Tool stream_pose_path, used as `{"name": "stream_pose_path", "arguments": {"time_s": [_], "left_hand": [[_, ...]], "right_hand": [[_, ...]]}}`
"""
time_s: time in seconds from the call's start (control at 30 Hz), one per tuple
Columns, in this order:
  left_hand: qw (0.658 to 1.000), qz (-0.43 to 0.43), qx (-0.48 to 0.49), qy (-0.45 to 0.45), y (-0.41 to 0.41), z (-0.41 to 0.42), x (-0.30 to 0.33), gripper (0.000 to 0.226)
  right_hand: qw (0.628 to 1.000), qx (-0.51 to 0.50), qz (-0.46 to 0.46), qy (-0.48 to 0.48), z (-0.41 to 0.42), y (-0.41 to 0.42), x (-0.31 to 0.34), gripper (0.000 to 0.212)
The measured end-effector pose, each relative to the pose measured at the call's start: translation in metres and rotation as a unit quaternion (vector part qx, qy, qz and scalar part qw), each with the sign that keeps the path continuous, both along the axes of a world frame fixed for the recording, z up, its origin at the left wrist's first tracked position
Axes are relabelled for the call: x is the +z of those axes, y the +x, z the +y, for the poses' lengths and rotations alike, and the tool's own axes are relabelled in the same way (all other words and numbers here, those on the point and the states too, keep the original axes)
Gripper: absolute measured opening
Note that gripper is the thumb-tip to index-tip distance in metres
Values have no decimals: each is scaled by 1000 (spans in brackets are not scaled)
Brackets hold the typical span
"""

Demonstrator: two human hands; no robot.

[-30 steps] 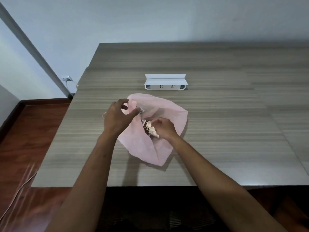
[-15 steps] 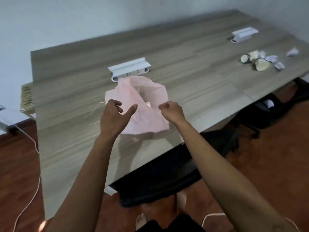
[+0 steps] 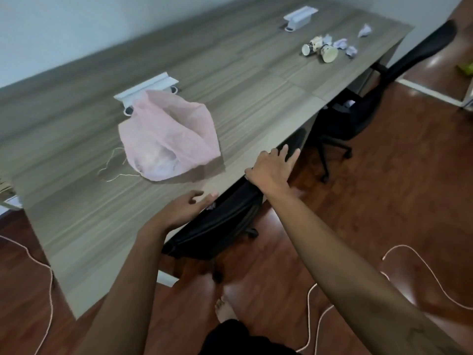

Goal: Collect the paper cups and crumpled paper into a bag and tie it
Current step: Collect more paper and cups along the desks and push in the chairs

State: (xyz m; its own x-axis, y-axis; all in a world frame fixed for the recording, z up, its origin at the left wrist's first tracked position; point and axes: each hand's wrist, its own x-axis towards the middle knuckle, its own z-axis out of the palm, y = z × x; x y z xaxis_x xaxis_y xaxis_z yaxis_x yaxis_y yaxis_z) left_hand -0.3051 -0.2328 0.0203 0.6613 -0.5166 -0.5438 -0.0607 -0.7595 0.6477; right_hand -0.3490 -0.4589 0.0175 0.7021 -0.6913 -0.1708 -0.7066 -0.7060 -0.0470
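Note:
A pink translucent bag (image 3: 169, 134) lies slumped on the wooden table (image 3: 243, 73), mouth open, with pale contents showing through its lower part. A thin string (image 3: 112, 170) trails from it to the left. Far right on the table lie two paper cups (image 3: 321, 48) on their sides and several crumpled paper balls (image 3: 344, 44). My left hand (image 3: 189, 204) hovers over the table's near edge, fingers apart, holding nothing. My right hand (image 3: 272, 170) is spread open at the table edge, to the right of the bag.
Two white socket boxes (image 3: 146, 92) (image 3: 299, 16) stand on the table. A black office chair (image 3: 230, 208) is tucked under the near edge, another black chair (image 3: 363, 108) further right. White cables (image 3: 314, 316) lie on the red-brown floor. My bare foot (image 3: 225, 310) shows below.
Both hands have let go of the bag and drawn back to the table's near edge. The view has swung right, bringing the cups and paper balls into sight.

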Motion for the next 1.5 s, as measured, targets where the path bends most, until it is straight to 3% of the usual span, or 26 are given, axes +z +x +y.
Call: {"name": "stream_pose_path", "arguments": {"time_s": [0.1,0.37,0.73,0.93,1.17,1.5], "left_hand": [[997,13,-65,39,-30,-4,3,105],[995,-21,-87,52,-77,-10,12,91],[986,-30,-141,80,-160,-34,6,104],[973,-19,-211,91,-210,-56,1,107],[955,-23,-283,80,-266,-82,-1,97],[943,-29,-323,72,-317,-101,3,120]], "right_hand": [[999,-14,-35,31,1,-21,-3,53],[998,-34,-47,30,-4,-62,1,63],[995,-78,-62,5,-23,-162,-7,56],[996,-67,-51,-9,-40,-218,-5,66],[996,-84,-31,-15,-58,-279,-2,70],[996,-92,-13,-9,-76,-331,2,68]]}}
